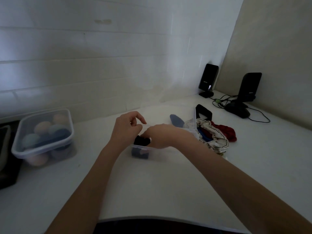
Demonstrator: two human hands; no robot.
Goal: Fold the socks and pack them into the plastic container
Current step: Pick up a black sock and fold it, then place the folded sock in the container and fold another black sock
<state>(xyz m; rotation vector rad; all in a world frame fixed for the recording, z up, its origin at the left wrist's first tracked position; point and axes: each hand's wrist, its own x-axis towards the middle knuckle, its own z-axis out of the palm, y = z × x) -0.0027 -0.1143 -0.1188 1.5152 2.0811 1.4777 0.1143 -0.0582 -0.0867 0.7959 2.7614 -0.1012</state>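
Packing is in hand: the right hand (162, 135) presses a dark folded sock (141, 141) into the clear container (162, 156) mid-desk, its fingers hidden; the left hand (128, 127) hovers, fingers loosely curled, holding nothing; next, fetch a sock from the pile (212, 134) at right

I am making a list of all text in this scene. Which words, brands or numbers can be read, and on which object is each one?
No text can be read.
Left speaker: a small pale mark on its front, too blurred to read.
Right speaker: a pale label on its front, too blurred to read.
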